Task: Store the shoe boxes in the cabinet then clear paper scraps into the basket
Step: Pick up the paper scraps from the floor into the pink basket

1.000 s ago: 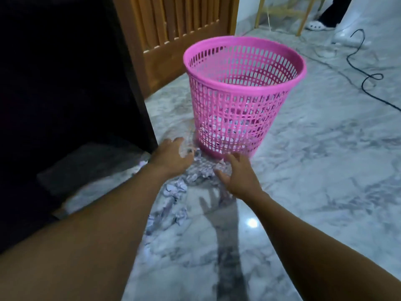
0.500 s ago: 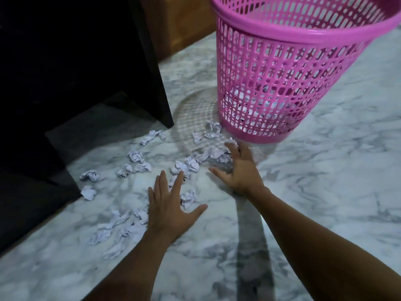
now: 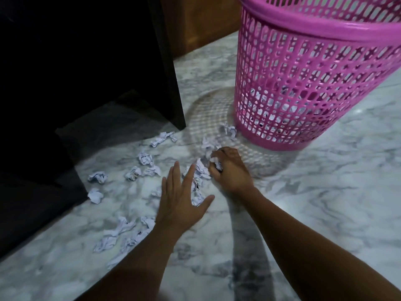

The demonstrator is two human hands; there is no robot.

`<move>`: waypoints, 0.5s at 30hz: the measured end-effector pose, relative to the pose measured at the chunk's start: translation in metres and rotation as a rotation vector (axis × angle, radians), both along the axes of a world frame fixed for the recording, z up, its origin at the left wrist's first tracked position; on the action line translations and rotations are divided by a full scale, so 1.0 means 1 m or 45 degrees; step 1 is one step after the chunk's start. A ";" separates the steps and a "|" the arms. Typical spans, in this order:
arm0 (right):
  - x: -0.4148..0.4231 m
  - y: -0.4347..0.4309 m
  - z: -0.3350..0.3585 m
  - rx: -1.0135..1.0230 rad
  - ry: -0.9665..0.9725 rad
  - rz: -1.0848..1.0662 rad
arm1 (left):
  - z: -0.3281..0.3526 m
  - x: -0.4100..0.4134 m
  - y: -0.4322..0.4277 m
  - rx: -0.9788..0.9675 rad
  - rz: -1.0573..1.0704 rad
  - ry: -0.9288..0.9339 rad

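Observation:
Several crumpled white paper scraps (image 3: 145, 158) lie scattered on the marble floor (image 3: 325, 192), from the dark cabinet (image 3: 86, 61) to the foot of the pink mesh basket (image 3: 303, 83). More paper shows through the basket's lower wall. My right hand (image 3: 230, 168) is curled around a paper scrap (image 3: 214, 161) close to the basket's base. My left hand (image 3: 182, 198) lies flat with fingers spread, over scraps just left of the right hand. No shoe boxes are in view.
The dark cabinet's corner stands at the upper left, its inside too dark to read. A wooden panel (image 3: 206, 22) rises behind the basket. Open marble floor stretches to the right and toward me.
My right hand has closed its fingers on a scrap near the basket. My left hand has slid slightly forward over the scraps. The view has come closer to the floor.

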State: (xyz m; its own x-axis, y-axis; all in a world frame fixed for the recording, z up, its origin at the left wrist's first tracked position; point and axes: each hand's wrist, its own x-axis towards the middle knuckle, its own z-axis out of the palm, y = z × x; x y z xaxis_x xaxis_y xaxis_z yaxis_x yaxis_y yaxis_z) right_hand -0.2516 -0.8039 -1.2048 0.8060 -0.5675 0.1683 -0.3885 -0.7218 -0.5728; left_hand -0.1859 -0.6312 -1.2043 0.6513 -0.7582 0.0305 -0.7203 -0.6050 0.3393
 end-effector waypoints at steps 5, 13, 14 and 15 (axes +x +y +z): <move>-0.003 0.001 0.005 0.162 -0.111 -0.016 | -0.004 0.009 -0.021 -0.037 -0.109 -0.028; 0.034 -0.040 0.033 0.049 -0.103 -0.220 | -0.016 0.007 -0.035 -0.077 -0.169 -0.193; 0.042 -0.045 0.035 0.002 -0.074 -0.208 | -0.016 0.006 -0.035 -0.105 -0.171 -0.216; 0.048 -0.050 0.035 -0.011 -0.028 -0.194 | -0.016 0.006 -0.035 -0.131 -0.176 -0.234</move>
State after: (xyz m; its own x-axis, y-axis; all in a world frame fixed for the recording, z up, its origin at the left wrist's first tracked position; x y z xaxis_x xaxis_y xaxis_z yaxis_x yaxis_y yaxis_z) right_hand -0.2032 -0.8541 -1.1702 0.7069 -0.6813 0.1903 -0.4814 -0.6605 -0.5762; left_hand -0.1801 -0.6664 -1.2207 0.5177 -0.8267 0.2205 -0.8492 -0.4652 0.2498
